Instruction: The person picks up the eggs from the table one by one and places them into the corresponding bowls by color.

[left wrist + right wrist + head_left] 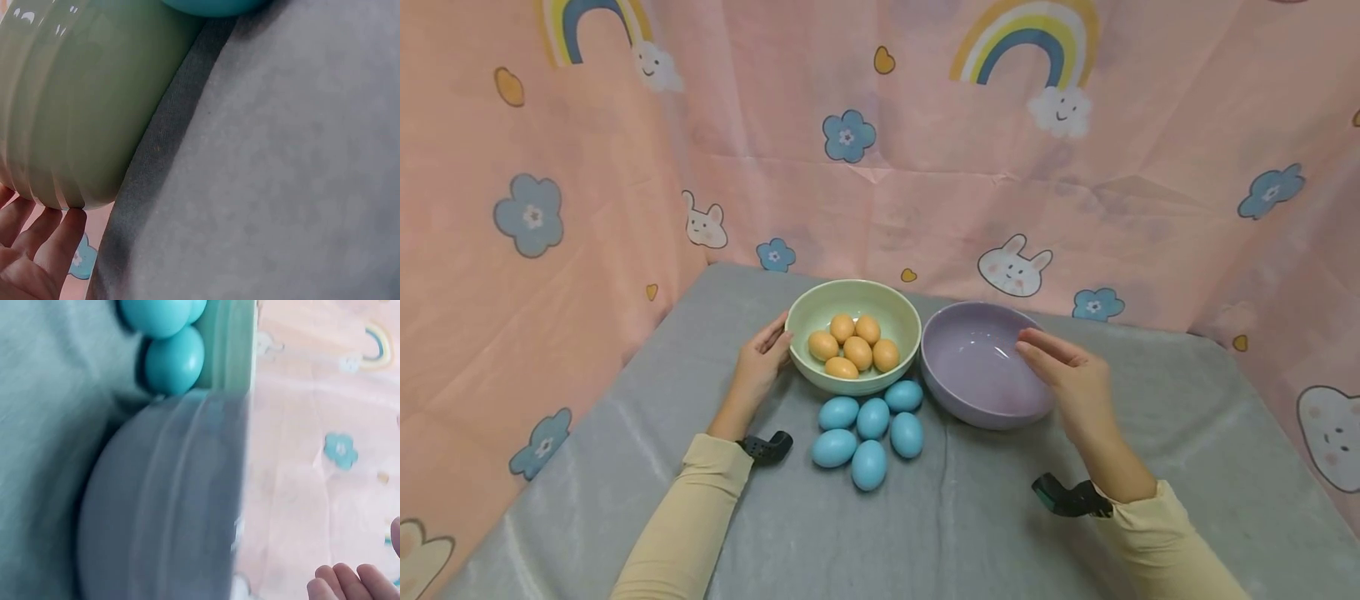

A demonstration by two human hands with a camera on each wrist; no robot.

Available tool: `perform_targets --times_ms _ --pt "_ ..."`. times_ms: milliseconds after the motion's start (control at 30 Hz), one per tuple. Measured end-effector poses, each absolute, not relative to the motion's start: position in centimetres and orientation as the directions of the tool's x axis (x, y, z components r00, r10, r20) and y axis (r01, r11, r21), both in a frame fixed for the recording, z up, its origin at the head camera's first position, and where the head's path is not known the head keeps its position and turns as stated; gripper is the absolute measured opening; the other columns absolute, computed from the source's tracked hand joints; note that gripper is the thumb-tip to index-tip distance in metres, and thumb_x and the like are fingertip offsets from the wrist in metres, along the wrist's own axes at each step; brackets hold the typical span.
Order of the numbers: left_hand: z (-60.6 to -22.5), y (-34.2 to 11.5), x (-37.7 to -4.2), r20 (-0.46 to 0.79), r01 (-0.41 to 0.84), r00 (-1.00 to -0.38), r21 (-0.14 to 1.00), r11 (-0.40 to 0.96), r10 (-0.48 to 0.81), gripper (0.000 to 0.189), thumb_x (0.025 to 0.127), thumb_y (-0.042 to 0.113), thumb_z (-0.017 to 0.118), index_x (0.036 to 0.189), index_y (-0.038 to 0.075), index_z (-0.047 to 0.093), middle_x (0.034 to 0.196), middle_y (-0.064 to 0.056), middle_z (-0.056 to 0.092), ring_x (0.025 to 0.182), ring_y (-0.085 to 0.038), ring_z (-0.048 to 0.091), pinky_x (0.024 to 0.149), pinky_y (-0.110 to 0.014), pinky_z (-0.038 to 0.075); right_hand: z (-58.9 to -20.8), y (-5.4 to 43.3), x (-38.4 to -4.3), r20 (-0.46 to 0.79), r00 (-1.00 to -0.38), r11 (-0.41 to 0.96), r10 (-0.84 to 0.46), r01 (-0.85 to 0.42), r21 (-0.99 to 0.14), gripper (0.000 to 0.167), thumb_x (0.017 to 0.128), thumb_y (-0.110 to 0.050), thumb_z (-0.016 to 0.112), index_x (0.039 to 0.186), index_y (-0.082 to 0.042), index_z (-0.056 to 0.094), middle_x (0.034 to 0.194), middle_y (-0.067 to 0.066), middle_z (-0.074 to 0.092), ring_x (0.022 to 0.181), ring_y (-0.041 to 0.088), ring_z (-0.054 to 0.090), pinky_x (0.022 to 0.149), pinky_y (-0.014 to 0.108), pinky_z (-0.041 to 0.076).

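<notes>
A light green bowl (853, 293) holds several orange-yellow eggs (857, 353). My left hand (758, 367) touches the bowl's left side; in the left wrist view, its straight fingertips (65, 234) rest against the ribbed outer wall. Beside it stands a purple bowl (973, 358) with nothing inside. Above that bowl's right rim hovers my right hand (1082, 387), holding nothing; the right wrist view shows its fingers (350, 584) extended and apart from the bowl. Several blue eggs (872, 418) lie clustered on the cloth in front of the green bowl.
Grey cloth (955, 533) covers the table. A pink printed curtain (910, 208) hangs close behind both bowls and along the sides. A dark strap device sits on each wrist, left (767, 447) and right (1071, 497).
</notes>
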State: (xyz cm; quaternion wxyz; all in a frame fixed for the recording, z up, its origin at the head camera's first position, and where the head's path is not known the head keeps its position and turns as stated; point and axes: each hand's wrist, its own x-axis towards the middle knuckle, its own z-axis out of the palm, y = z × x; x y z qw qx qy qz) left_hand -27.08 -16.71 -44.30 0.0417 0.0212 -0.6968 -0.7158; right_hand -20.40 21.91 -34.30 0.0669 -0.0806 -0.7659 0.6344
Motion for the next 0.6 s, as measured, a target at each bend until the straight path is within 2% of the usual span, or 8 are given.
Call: perform_targets --times_ms 67,167,233,267,367,600 --pt "-44.2 -16.7 -27.1 0.029 0.031 -0.995 0.999 -0.024 -0.092 0.050 0.103 0.021 0.055 0.151 0.011 0.043 0.157 -0.009 0.041 0.140 -0.023 0.047 0.094 -0.013 0.053 -34.7 22.7 -20.2 -0.026 -0.963 0.215 0.270 0.086 -0.973 0.057 0.087 -0.041 0.076 0.134 -0.010 0.064 0.104 -0.027 0.070 0.112 -0.006 0.059 0.098 0.011 0.050" --pt "-44.2 -16.6 -27.1 0.029 0.031 -0.995 0.999 -0.020 -0.095 0.050 0.104 0.020 0.054 0.152 0.010 0.042 0.157 -0.010 0.041 0.141 -0.024 0.046 0.096 -0.014 0.053 -35.2 24.0 -20.0 -0.067 -0.940 0.244 0.336 0.155 -0.957 0.063 0.086 -0.049 0.074 0.138 -0.017 0.061 0.124 -0.020 0.067 0.129 0.003 0.052 0.117 0.030 0.041" --pt "-44.1 -16.6 -27.2 0.028 0.029 -0.995 0.999 -0.018 -0.094 0.051 0.104 0.020 0.054 0.152 0.010 0.042 0.157 -0.010 0.041 0.141 -0.023 0.046 0.096 -0.014 0.052 -35.6 24.8 -19.7 -0.093 -0.930 0.244 0.356 0.189 -0.951 0.066 0.086 -0.053 0.072 0.141 -0.019 0.058 0.139 -0.013 0.061 0.138 0.009 0.046 0.122 0.044 0.034" --pt "-44.1 -16.6 -27.2 0.026 0.028 -0.995 0.999 -0.022 -0.095 0.050 0.104 0.020 0.054 0.151 0.010 0.042 0.157 -0.010 0.041 0.141 -0.023 0.046 0.096 -0.014 0.052 -35.9 25.3 -19.6 -0.107 -0.927 0.246 0.359 0.204 -0.948 0.068 0.086 -0.054 0.070 0.143 -0.020 0.056 0.144 -0.010 0.057 0.141 0.011 0.043 0.123 0.046 0.033" --pt "-44.1 -16.5 -27.3 0.029 0.031 -0.995 0.999 -0.022 -0.090 0.051 0.104 0.020 0.054 0.152 0.010 0.042 0.158 -0.010 0.041 0.141 -0.023 0.046 0.096 -0.014 0.053 -36.5 26.3 -19.4 -0.153 -0.918 0.236 0.366 0.250 -0.939 0.072 0.088 -0.055 0.067 0.149 -0.021 0.049 0.154 -0.002 0.046 0.146 0.015 0.037 0.124 0.047 0.030" --pt "-44.2 -16.6 -27.2 0.020 0.021 -0.995 1.000 -0.012 -0.094 0.050 0.104 0.020 0.054 0.152 0.011 0.042 0.158 -0.009 0.041 0.141 -0.023 0.046 0.099 -0.017 0.052 -38.5 27.8 -20.0 -0.236 -0.901 0.142 0.365 0.304 -0.942 0.076 0.090 -0.048 0.070 0.151 -0.012 0.043 0.159 0.006 0.038 0.146 0.018 0.038 0.119 0.033 0.033"
